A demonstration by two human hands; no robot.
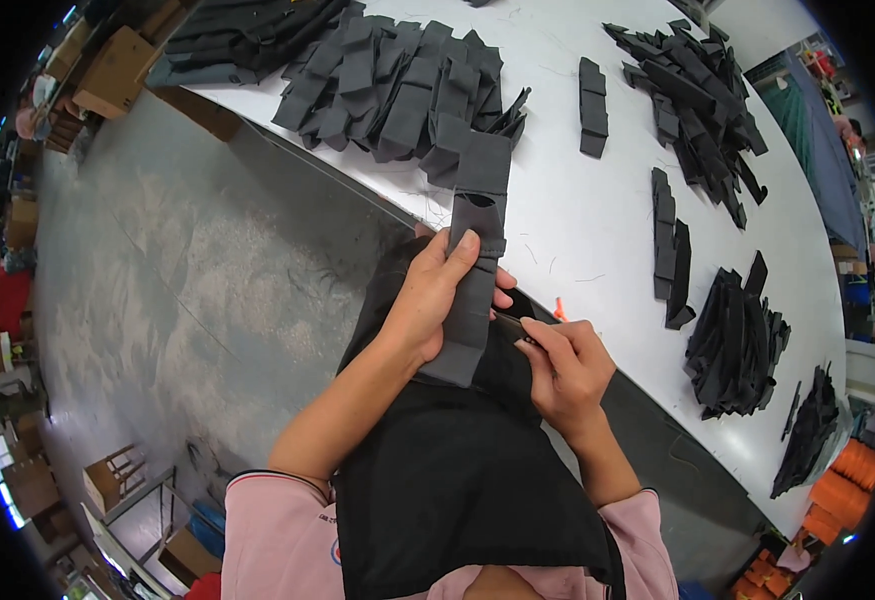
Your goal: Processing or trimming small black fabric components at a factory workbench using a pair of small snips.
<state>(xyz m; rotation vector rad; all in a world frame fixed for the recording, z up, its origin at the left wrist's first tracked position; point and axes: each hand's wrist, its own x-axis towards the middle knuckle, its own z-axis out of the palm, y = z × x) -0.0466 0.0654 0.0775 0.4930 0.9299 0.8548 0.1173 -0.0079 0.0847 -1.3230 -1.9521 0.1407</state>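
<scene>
My left hand (435,290) is closed round a long dark grey fabric strip (469,325), its thumb pressed on the front. Folded flaps run along the strip, and a gap opens between layers just beyond my thumb (475,202). The strip's far end meets the table edge beside the fabric pile. To its right, my right hand (567,372) pinches thumb against forefinger. A thin dark thing shows at those fingertips, too small to name. A small orange piece (560,309) lies by the table edge, just beyond my right knuckles.
The white table (567,215) carries a large heap of folded grey strips (397,85) at the far left. More dark piles (692,110) (737,345) and single strips (593,107) lie to the right. Loose threads dot its top. A black apron (457,480) covers my lap.
</scene>
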